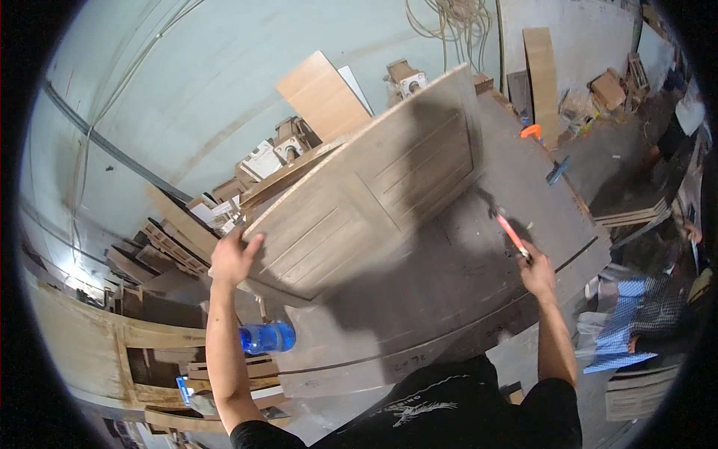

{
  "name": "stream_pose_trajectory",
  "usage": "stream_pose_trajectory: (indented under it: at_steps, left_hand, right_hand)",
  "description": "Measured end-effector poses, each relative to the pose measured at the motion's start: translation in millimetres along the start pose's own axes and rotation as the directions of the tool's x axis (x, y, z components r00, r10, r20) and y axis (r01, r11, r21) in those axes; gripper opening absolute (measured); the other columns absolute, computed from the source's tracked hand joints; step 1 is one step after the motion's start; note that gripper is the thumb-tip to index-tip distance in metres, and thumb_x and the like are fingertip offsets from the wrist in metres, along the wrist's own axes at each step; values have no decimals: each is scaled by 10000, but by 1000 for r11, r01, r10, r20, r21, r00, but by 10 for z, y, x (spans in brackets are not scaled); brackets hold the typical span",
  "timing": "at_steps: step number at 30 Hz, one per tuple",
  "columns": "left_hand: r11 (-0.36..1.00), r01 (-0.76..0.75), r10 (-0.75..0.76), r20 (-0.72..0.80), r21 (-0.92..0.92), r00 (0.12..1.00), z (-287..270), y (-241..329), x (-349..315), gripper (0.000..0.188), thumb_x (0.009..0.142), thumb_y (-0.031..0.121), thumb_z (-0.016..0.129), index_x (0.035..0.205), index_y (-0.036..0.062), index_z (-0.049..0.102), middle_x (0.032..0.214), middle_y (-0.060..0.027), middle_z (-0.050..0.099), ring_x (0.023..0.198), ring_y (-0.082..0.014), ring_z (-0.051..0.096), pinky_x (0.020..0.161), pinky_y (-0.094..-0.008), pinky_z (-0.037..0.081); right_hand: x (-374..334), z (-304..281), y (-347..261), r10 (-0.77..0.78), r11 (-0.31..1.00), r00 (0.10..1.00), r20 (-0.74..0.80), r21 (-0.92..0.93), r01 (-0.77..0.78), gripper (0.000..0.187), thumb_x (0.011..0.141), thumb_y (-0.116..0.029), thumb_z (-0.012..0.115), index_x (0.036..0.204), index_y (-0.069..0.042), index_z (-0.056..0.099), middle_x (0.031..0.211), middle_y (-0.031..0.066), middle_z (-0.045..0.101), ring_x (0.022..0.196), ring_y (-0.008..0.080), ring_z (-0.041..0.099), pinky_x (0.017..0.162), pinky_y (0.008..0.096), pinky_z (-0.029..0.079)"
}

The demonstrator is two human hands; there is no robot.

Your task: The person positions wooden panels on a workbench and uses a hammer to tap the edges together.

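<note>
My left hand (235, 258) grips the near left corner of a wooden door panel (336, 224) with framed, grooved sections. The panel stands tilted up on its long edge on the worktable (404, 314), its face toward me. To the right, my right hand (537, 271) is closed around the dark grip of a hammer (511, 230) with a red handle. The dark hammer head points away from me, close to the panel's lower right end, and looks apart from it. Whatever lies directly behind the panel is partly hidden.
A blue bottle (267, 337) lies at the table's left edge. Behind the panel are a light board (324, 96) and metal machine parts (290, 142). An orange-handled tool (530, 132) and a blue-ended tool (558, 170) rest along the right edge. Stacked boards (632, 215) sit beyond it.
</note>
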State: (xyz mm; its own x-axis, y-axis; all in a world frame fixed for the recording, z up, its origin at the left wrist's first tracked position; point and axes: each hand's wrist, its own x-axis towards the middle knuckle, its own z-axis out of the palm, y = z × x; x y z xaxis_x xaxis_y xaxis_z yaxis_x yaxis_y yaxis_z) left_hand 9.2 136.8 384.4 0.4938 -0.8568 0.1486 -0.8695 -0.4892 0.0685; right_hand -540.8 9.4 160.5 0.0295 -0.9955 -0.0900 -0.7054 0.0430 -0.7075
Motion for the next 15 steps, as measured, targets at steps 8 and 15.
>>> stream_pose_trajectory:
  at_steps: [8,15]
  left_hand:
    - [974,220,-218,-41,51,975,199,-563,-136,676,889,605,601,1115,-28,671,937,-313,670,965,-463,648,825,-480,498]
    - [928,243,-195,185,-284,963,983,-465,-358,667,920,609,575,812,-39,687,684,-207,658,712,-312,683,696,-437,513]
  right_hand:
    - [52,465,646,-126,980,940,-317,-190,67,538,831,-193,716,1350,-163,580,1215,145,599,1172,371,531,1047,483,408]
    - [-500,2443,355,-135,871,974,182,491,29,593,951,-327,644,1404,-2,442,1359,200,536,1222,311,535,1041,440,428]
